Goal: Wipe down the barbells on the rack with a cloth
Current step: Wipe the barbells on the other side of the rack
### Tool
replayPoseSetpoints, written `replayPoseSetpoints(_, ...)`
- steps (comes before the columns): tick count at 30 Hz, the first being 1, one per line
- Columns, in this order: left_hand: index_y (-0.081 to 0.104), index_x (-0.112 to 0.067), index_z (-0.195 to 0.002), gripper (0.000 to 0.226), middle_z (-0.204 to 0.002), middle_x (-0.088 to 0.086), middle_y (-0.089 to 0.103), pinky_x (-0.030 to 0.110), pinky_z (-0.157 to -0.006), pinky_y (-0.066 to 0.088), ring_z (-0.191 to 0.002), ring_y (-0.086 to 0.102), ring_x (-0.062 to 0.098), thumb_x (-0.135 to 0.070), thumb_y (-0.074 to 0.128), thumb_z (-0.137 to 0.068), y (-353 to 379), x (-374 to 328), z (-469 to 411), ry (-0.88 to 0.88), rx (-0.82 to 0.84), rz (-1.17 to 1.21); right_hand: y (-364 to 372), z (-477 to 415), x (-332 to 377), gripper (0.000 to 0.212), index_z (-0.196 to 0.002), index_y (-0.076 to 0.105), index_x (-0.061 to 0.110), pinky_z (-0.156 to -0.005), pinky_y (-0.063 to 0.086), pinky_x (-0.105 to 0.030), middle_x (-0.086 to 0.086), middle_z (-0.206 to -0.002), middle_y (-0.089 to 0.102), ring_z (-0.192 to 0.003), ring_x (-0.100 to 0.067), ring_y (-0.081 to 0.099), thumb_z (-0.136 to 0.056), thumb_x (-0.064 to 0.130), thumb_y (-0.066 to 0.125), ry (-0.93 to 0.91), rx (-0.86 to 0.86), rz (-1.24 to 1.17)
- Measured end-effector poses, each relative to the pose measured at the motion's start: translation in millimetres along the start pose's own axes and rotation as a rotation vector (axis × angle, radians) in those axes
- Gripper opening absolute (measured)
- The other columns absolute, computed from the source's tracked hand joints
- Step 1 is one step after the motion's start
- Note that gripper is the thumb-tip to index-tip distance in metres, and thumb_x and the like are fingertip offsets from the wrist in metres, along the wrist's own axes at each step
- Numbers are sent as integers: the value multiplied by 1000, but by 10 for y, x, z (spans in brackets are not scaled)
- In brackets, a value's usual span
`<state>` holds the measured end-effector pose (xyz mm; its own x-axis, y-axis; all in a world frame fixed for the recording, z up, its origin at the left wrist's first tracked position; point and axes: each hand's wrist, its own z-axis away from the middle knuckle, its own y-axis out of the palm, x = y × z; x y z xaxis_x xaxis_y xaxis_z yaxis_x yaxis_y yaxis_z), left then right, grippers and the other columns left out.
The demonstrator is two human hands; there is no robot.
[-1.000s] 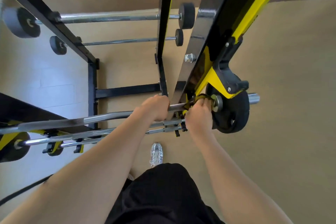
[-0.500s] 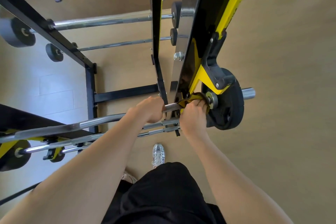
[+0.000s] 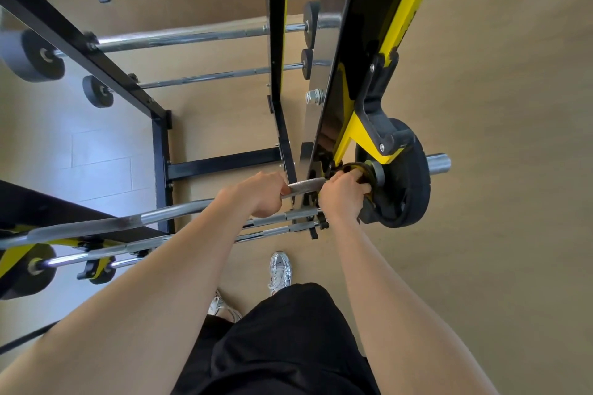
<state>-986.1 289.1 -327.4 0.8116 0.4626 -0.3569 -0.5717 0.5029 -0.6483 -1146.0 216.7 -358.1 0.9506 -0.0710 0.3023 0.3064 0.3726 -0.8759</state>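
Hands work close together at the centre of the frame, both on the same barbell (image 3: 306,185). The left hand (image 3: 256,192) curls its fingers fully round the knurled shaft, likely to steady the bar and stop it rolling in its cradle. Just to its right, the right hand (image 3: 341,196) has its fingers wrapped round a yellow cloth (image 3: 364,168), and the cloth itself wraps the bar. This grip sits in the tight spot between the rack upright (image 3: 369,26) and the black weight plate (image 3: 407,189). Wrapping the cloth right round probably lets one twist or slide clean the whole circumference. The collar next to the plate looks like the part being wiped.

No bucket or bin shows. The rack is the only thing holding anything. Its black and yellow hook (image 3: 378,119) reaches down to this bar right of centre. Lighter bars (image 3: 282,218) lie just below the hands. More barbells (image 3: 192,37) rest across the frame in the upper left, each with small plates at the ends. Judging by position alone, those other bars await the cloth. A silver shoe (image 3: 280,268) stands on the tan floor at lower centre.
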Motion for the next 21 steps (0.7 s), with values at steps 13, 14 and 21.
replayPoseSetpoints(13,71,-19,-108,15,-86,-3,62,23,-61,43,-73,59,12,-12,62,-98,-60,305,89,-36,-128,-45,397,777,295,42,-147,51,13,-117,42,-45,-12,-152,51,-146,-30,40,-105,11,51,-664,134,268)
replayPoseSetpoints(14,69,-16,-105,10,-84,-1,61,25,-62,47,-72,59,14,-12,64,-97,-52,401,122,-104,-171,-88,512,847,394,49,-153,45,13,-124,32,-46,-12,-160,44,-153,-31,32,-104,11,54,-740,176,254)
replayPoseSetpoints(21,71,-19,-111,21,-92,2,68,38,-78,61,-79,66,21,-24,77,-92,-94,889,327,-270,-153,-140,455,436,10,40,-137,56,3,-121,39,-49,-19,-142,58,-144,-37,46,-99,16,60,-802,-128,376)
